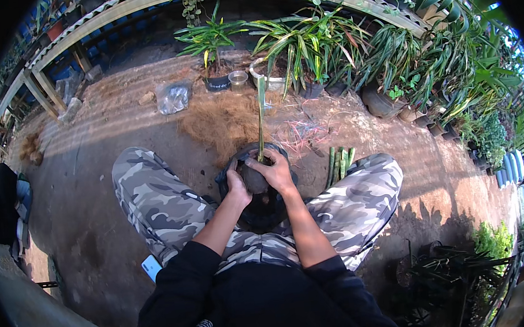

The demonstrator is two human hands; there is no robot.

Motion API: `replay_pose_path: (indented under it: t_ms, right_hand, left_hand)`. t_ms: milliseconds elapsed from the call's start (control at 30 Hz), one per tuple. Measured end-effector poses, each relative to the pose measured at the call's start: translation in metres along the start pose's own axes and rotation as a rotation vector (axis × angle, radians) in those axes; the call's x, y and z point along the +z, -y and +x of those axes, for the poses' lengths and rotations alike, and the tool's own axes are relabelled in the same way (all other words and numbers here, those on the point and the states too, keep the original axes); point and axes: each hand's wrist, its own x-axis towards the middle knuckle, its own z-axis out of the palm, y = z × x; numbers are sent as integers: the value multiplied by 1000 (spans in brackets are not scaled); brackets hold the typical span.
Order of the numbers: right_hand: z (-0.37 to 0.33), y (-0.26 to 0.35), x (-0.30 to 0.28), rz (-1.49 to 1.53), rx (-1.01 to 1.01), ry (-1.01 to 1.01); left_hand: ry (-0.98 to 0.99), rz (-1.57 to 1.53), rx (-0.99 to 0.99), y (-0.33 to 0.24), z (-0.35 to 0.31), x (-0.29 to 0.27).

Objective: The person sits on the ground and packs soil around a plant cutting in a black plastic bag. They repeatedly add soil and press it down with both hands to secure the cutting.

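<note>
A dark, rounded clump, seemingly soil (253, 181), sits between my two hands. From its top a long green leaf cutting (261, 117) stands nearly upright. My left hand (237, 185) cups the clump's left side. Around the right side and the base of the cutting wrap the fingers of my right hand (276, 173). Both hands are over a black plastic-lined container (260, 218) between my legs; its inside is dark and hard to make out.
Beyond the container lie brown fibre (224, 124) and tangled pink string (302, 136). Several cut green stalks (340, 163) rest by my right knee. Farther off are a clear plastic bag (174, 97), a clear tub (238, 80) and potted plants (217, 83). A phone (151, 268) lies by my left thigh.
</note>
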Motion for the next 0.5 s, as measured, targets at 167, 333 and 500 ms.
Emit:
replay_pose_path:
  t_ms: [167,333,500]
  right_hand:
    - [-2,3,-6,73,286,134]
    - [4,-10,1,590,454,-427]
    - [4,-26,6,649,453,-507]
  left_hand:
    - [65,85,-151,-6,-7,-2]
    - [141,48,9,3,3,-3]
    - [166,194,160,12,6,-7]
